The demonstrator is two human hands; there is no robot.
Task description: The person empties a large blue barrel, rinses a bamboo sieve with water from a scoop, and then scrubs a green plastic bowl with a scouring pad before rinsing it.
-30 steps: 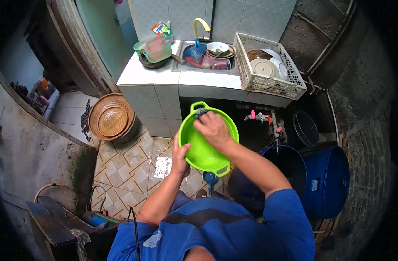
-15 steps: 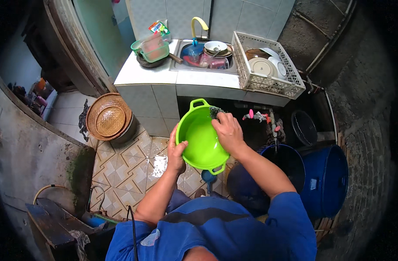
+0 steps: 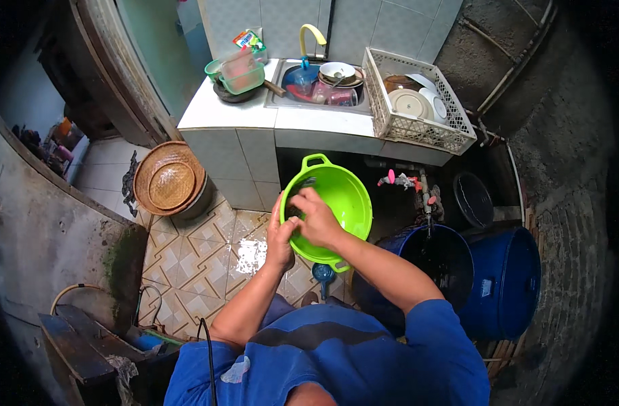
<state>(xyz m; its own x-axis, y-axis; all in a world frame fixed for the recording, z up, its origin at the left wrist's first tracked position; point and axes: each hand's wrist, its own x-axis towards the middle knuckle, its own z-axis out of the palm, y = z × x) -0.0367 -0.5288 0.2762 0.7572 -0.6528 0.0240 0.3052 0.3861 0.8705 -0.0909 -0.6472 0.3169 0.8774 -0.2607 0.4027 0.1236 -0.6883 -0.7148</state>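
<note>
A bright green two-handled plastic basin (image 3: 348, 197) is held up in front of me, its hollow side facing me. My left hand (image 3: 280, 238) grips the left rim, thumb over the edge and fingers behind the outer wall. Inside the basin, my right hand (image 3: 316, 220) presses against the left inner wall with curled fingers. Under those fingers a dark mesh scrubber (image 3: 294, 212) shows in part; the rest is covered by the hand. Below the basin, a blue dipper (image 3: 323, 273) lies on the tiled floor.
Ahead is a white counter (image 3: 228, 120) with a sink (image 3: 275, 103) full of dishes. A crate (image 3: 417, 132) of plates stands on its right. Blue water drums (image 3: 502, 284) and a tap (image 3: 428, 201) are at right; woven trays (image 3: 170, 186) at left.
My right hand has moved with the scrubber from the basin's upper right rim to its left inner wall. The basin has shifted slightly right, and my left hand still grips it.
</note>
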